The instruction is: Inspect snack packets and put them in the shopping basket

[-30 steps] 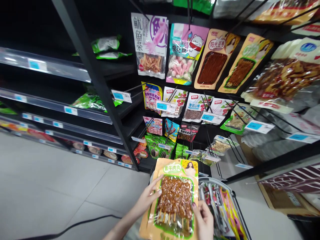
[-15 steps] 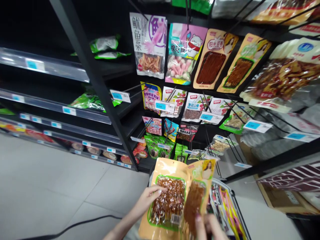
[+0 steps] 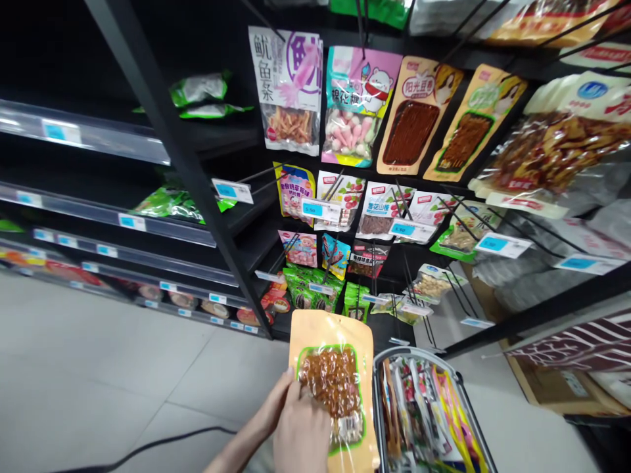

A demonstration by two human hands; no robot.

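Note:
A tan packet of brown skewered snacks [image 3: 331, 381], with a green-edged window and a barcode label, is held upright in front of me. My left hand [image 3: 280, 399] grips its left edge, with most of its fingers behind the packet. Across the packet's lower left front lies my right hand [image 3: 303, 430]. Its fingers are curled in at the packet and partly hidden. Just right of the packet stands a grey-rimmed shopping basket [image 3: 419, 351], filled with upright snack packets [image 3: 419, 407], some brown, some yellow and pink.
Ahead, snack bags [image 3: 362, 105] hang on black hooks with price tags [image 3: 320, 210]. Dark shelves [image 3: 98, 141] with a few green bags run along the left, beside a slanted black post [image 3: 172, 151]. A cable [image 3: 162, 440] lies on the tiled floor. A cardboard box [image 3: 552, 387] is at right.
My right hand has moved left, from a second tan packet onto the front of the skewer packet. That second packet no longer shows in my hands. More of the basket is visible.

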